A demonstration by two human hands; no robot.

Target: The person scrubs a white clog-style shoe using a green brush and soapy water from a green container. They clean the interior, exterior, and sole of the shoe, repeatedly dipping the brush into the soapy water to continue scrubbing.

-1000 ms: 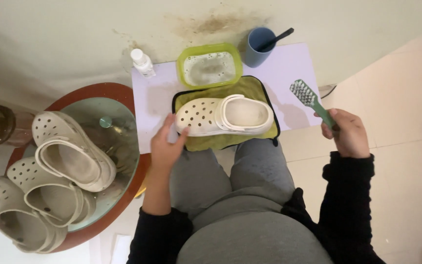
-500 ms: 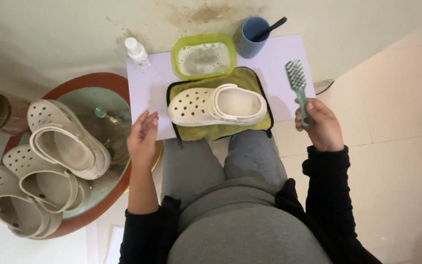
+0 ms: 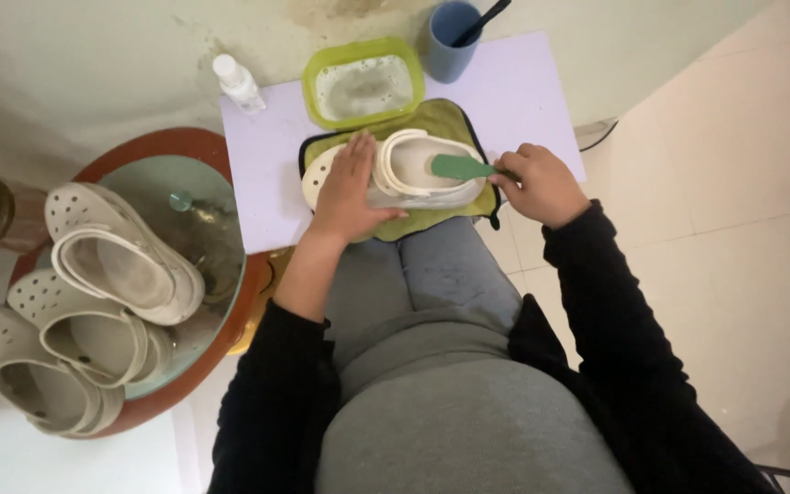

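Note:
A white clog shoe [image 3: 418,174] lies on a green cloth [image 3: 445,119] on a small lilac table [image 3: 262,174], in front of my knees. My left hand [image 3: 349,183] rests flat on the front part of the clog, fingers spread. My right hand [image 3: 539,183] grips the handle of a green brush [image 3: 459,167], whose head is turned down into the clog's opening.
Behind the cloth stand a green-rimmed tub of cloudy water [image 3: 363,82], a blue cup with a dark stick [image 3: 452,37] and a small white bottle [image 3: 237,82]. At left, a round tray [image 3: 230,284] holds three more white clogs [image 3: 116,265]. Pale tiled floor at right.
My left hand has gone from the table's edge onto the clog. My right hand has brought the brush down from the right into the clog's opening.

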